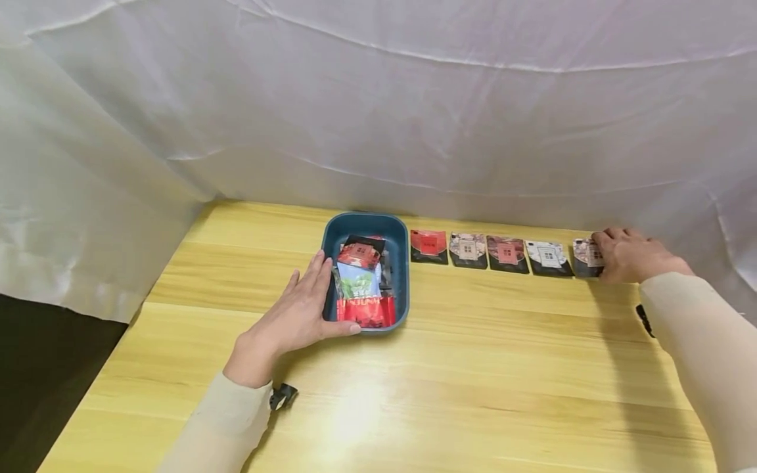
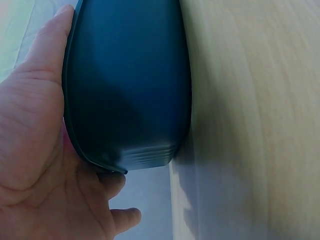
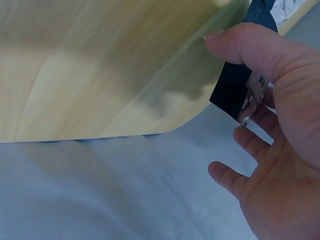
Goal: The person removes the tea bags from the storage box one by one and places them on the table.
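Note:
My left hand (image 1: 296,312) rests on a dark blue plastic box (image 1: 403,282), straight fingers along its left rim and thumb across the near corner. The box's outer wall (image 2: 130,75) fills much of the left wrist view. Inside lie several sachets, among them a red one (image 1: 369,314) and a red-and-black one (image 1: 359,252). Far to the right, my right hand (image 1: 633,255) holds the last sachet (image 1: 585,255) of a row. In the right wrist view its thumb crosses that sachet's dark part (image 3: 231,90), with fingertips behind; its outer fingers stand spread.
Left of the held sachet, a row runs along the table's back: a red sachet (image 1: 429,246), a floral one (image 1: 468,249), a dark red one (image 1: 507,253) and a white one (image 1: 549,257). A pale curtain (image 1: 414,118) hangs behind the wooden table (image 1: 461,381).

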Tool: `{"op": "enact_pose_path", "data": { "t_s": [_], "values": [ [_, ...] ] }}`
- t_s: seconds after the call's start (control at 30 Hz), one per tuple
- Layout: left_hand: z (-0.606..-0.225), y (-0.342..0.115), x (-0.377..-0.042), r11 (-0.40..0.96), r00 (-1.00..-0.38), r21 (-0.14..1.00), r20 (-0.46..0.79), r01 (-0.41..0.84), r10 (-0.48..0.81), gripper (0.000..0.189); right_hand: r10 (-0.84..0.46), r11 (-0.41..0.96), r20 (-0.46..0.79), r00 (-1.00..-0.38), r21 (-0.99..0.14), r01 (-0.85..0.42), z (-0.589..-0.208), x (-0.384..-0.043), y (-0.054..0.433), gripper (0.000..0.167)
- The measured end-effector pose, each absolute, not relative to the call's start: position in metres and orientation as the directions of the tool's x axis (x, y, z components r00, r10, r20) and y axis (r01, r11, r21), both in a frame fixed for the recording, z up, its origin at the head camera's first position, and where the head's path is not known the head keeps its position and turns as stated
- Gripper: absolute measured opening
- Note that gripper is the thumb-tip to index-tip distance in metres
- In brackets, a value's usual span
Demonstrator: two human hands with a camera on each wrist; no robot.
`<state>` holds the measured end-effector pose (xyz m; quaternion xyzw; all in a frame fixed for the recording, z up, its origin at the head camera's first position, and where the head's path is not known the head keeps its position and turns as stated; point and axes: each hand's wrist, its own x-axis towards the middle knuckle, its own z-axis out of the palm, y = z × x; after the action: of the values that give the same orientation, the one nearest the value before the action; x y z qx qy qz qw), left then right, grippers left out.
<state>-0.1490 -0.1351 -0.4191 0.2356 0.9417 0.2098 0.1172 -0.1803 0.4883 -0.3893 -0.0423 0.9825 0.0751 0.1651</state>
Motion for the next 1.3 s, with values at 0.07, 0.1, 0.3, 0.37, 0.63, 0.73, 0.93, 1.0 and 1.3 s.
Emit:
{"op": "enact_pose_path", "data": {
  "t_s": [0.07, 0.1, 0.3, 0.37, 0.63, 0.73, 0.93, 1.0, 1.3],
  "values": [
    [-0.418, -0.138, -0.148, 0.805, -0.863, 0.444, -0.123, 0.394, 0.49, 0.139, -0.062, 0.983, -0.334, -0.941, 0.14, -0.114, -0.391, -0.181, 0.483, 0.1],
    [-0.418, -0.139, -0.148, 0.806, -0.863, 0.442, -0.124, 0.394, 0.49, 0.139, -0.063, 0.983, -0.336, -0.94, 0.143, -0.117, -0.392, -0.182, 0.481, 0.099],
    [-0.416, -0.142, -0.146, 0.805, -0.864, 0.449, -0.125, 0.388, 0.487, 0.138, -0.054, 0.982, -0.339, -0.939, 0.154, -0.112, -0.397, -0.186, 0.476, 0.088],
    [-0.415, -0.143, -0.146, 0.805, -0.865, 0.449, -0.127, 0.387, 0.486, 0.138, -0.053, 0.982, -0.348, -0.936, 0.15, -0.112, -0.399, -0.187, 0.475, 0.087],
    [-0.415, -0.149, -0.144, 0.807, -0.867, 0.449, -0.126, 0.383, 0.481, 0.137, -0.034, 0.987, -0.39, -0.92, 0.132, -0.093, -0.403, -0.191, 0.471, 0.087],
    [-0.415, -0.15, -0.144, 0.808, -0.869, 0.451, -0.125, 0.38, 0.479, 0.137, -0.038, 0.99, -0.393, -0.919, 0.112, -0.089, -0.405, -0.193, 0.47, 0.085],
    [-0.417, -0.144, -0.146, 0.799, -0.864, 0.459, -0.121, 0.388, 0.489, 0.138, -0.069, 0.994, -0.357, -0.931, 0.05, -0.093, -0.403, -0.195, 0.467, 0.081],
    [-0.417, -0.141, -0.147, 0.796, -0.862, 0.465, -0.122, 0.389, 0.492, 0.138, -0.103, 0.99, -0.319, -0.942, 0.059, -0.128, -0.402, -0.194, 0.461, 0.079],
    [-0.418, -0.135, -0.148, 0.801, -0.863, 0.462, -0.133, 0.381, 0.488, 0.138, -0.198, 0.979, 0.015, -0.98, -0.042, -0.198, -0.398, -0.191, 0.385, 0.064]
  ]
}}
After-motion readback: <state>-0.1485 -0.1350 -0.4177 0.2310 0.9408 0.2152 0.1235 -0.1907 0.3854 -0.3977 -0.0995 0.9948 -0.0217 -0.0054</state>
